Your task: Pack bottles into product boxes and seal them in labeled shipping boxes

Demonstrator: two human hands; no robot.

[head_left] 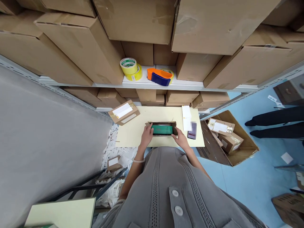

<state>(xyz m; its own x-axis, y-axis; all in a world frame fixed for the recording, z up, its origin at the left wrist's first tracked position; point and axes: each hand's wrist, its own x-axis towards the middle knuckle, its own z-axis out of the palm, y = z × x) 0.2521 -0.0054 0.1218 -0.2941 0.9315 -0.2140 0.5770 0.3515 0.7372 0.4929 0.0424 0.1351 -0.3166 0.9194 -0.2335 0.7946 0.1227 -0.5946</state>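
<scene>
An open cardboard box (176, 125) sits on the pale yellow tabletop (133, 136) in front of me. Inside it lies a green box (162, 129) that fills most of its length. My left hand (147, 135) grips the cardboard box at its left end, fingers over the rim beside the green box. At the opposite end my right hand (180, 138) holds the right wall, with its thumb at the front edge. To the right lie white paper slips (186, 117) and a phone (192, 130). A taped, labelled carton (124, 112) rests at the table's back left.
On the shelf (187, 83) ahead are yellow tape rolls (131, 69) and an orange-and-blue tape dispenser (160, 76), among stacked cartons (140, 22). A large open carton (249, 148) with parcels stands right of the table. Paper scraps (111, 142) cover the floor at left.
</scene>
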